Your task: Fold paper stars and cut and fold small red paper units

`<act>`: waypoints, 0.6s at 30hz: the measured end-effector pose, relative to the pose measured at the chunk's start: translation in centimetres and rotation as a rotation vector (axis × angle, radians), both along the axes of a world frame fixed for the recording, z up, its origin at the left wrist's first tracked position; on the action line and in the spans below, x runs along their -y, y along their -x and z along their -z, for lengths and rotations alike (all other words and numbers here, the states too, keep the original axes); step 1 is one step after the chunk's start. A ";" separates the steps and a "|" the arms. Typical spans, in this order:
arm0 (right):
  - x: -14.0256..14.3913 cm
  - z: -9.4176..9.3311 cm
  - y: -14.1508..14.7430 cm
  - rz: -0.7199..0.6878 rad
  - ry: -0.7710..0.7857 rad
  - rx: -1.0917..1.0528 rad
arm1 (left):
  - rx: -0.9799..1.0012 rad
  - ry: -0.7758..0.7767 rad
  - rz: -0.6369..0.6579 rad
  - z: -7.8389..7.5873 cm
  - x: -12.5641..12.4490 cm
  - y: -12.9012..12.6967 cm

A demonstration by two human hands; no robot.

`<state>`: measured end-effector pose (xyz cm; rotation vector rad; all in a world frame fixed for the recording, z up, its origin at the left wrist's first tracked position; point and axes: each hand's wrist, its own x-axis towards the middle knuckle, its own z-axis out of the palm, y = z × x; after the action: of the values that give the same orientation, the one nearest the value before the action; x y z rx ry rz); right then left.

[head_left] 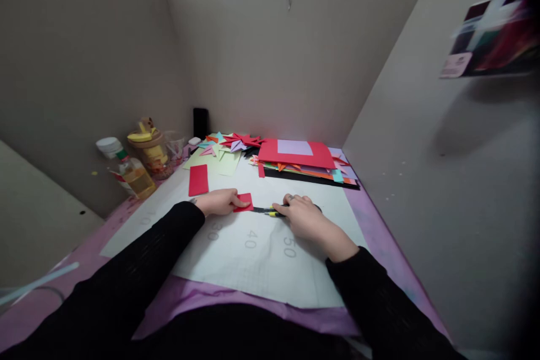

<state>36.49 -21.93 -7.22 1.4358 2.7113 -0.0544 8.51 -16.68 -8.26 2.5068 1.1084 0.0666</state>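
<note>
Small red paper piece (244,202) lies flat on the white cutting mat (261,270), mid-table, just beyond the printed numbers. Left hand (220,201) rests on it, fingers stretched out flat, pinning its left part down; nothing gripped. Right hand (304,217) is curled closed around a yellow-and-black craft knife (266,211), blade end pointing left and meeting the red piece's right edge. Both arms in black sleeves.

Around it: a second red paper strip (198,180) lies on the mat up and left, apart from the hands. Behind, against the back wall, a stack of coloured paper (310,169) with a red sheet and lilac rectangle on top; left of it a heap of folded paper stars (236,142) on pale green sheets. Far left corner: bottle with yellowish liquid (133,173), jar with yellow lid (152,152), black phone (200,122) standing upright against the wall. Pink table cover (379,236) shows round the mat. Cardboard walls on three sides. Nothing sits between the hands and the paper stack.
</note>
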 end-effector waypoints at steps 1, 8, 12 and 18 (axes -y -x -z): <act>0.0 0.0 0.0 -0.001 -0.002 -0.004 | -0.008 0.002 0.001 -0.2 0.1 -0.1; 0.3 -0.2 0.9 -0.009 0.011 0.000 | -0.004 0.043 0.007 -0.4 -0.1 -0.2; 0.4 -0.3 0.9 -0.020 0.008 -0.011 | 0.014 0.054 0.003 0.4 -0.7 0.2; 0.3 -0.3 1.4 -0.025 0.003 0.005 | 0.045 0.111 -0.007 0.5 -1.5 0.2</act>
<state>35.07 -22.24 -6.96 1.3986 2.7230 -0.0536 8.29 -15.23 -8.79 2.3921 1.0729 0.0623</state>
